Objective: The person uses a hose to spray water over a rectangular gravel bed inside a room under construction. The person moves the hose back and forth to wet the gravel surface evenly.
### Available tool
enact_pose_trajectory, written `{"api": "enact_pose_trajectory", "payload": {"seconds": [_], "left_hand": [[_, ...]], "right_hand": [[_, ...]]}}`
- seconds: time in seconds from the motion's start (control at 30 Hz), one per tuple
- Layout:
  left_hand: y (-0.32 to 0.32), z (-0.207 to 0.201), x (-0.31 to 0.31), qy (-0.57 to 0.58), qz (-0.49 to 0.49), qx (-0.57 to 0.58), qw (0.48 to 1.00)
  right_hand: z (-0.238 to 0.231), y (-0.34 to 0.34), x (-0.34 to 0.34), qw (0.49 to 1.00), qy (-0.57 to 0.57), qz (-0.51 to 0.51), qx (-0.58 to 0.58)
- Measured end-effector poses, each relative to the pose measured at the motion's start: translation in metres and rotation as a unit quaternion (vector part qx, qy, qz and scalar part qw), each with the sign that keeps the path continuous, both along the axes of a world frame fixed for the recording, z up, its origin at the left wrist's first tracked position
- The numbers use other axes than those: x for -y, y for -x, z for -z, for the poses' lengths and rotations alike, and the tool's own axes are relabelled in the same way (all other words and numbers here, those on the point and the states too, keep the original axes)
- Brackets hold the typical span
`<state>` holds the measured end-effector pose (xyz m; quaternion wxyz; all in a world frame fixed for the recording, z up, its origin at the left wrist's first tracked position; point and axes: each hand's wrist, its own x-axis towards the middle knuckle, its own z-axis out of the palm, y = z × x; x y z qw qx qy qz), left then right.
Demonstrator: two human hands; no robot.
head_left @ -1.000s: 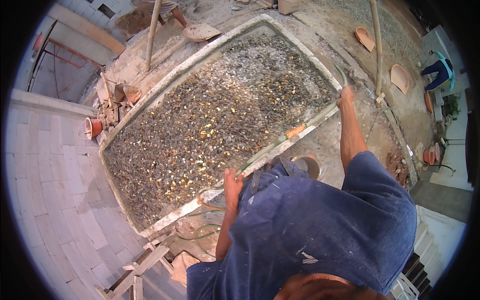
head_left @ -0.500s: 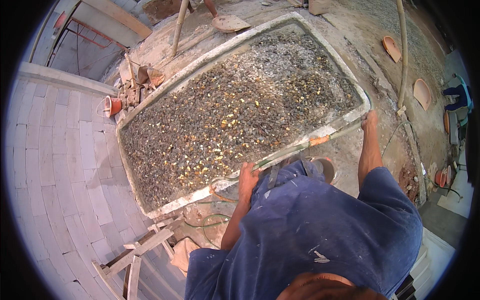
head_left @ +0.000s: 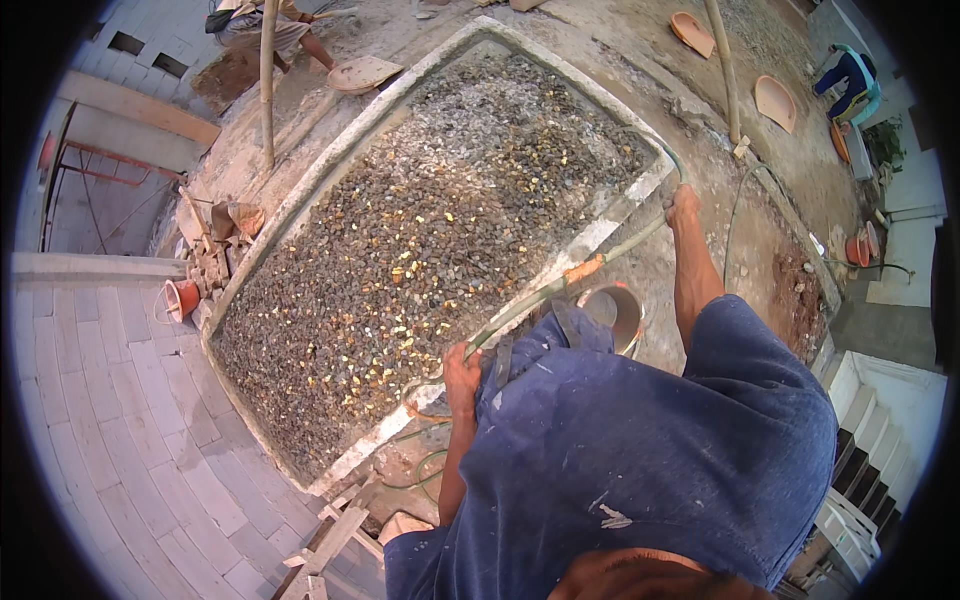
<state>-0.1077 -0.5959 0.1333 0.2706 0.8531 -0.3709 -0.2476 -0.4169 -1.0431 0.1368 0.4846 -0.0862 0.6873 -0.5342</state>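
Observation:
A green hose (head_left: 632, 243) with an orange wrapped stretch (head_left: 584, 269) runs between my hands along the near rim of a rectangular trough (head_left: 375, 436). My left hand (head_left: 462, 375) is closed round the hose in front of my waist. Farther off, near the trough's right corner, my right hand (head_left: 683, 207) also grips it, arm stretched out. Past that hand the hose bends back over the corner; its end cannot be made out. Gravel (head_left: 400, 230) fills the trough, dark with scattered yellow stones, paler and wet-looking toward the far end.
A round bucket (head_left: 612, 310) stands between me and the trough. A wooden trestle (head_left: 325, 548) is at the lower left, an orange bucket (head_left: 182, 298) by the left wall. Two poles (head_left: 268, 90) rise beyond. Co-workers (head_left: 850, 80) are at the far right and far left.
The view has turned, so the trough and surroundings sit farther left and the trough looks more slanted. Both hands keep hold of the hose. More of the far-left co-worker now shows.

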Motion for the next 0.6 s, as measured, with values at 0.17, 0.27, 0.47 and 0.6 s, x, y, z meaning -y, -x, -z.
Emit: {"api": "enact_pose_trajectory", "payload": {"seconds": [0.17, 0.27, 0.47, 0.6], "left_hand": [[0.000, 0.003, -0.003, 0.016, -0.006, 0.022, 1.000], [-0.003, 0.003, 0.001, 0.000, 0.001, -0.005, 1.000], [-0.006, 0.006, 0.003, 0.013, 0.002, -0.037, 0.999], [-0.005, 0.002, 0.003, 0.000, 0.005, -0.028, 1.000]], "right_hand": [[-0.017, -0.009, -0.008, 1.000, 0.010, -0.007, -0.003], [0.000, -0.006, 0.010, 1.000, 0.008, -0.013, 0.007], [0.013, -0.002, 0.023, 0.997, 0.055, -0.033, 0.046], [0.007, -0.004, 0.016, 1.000, 0.020, -0.013, 0.003]]}}
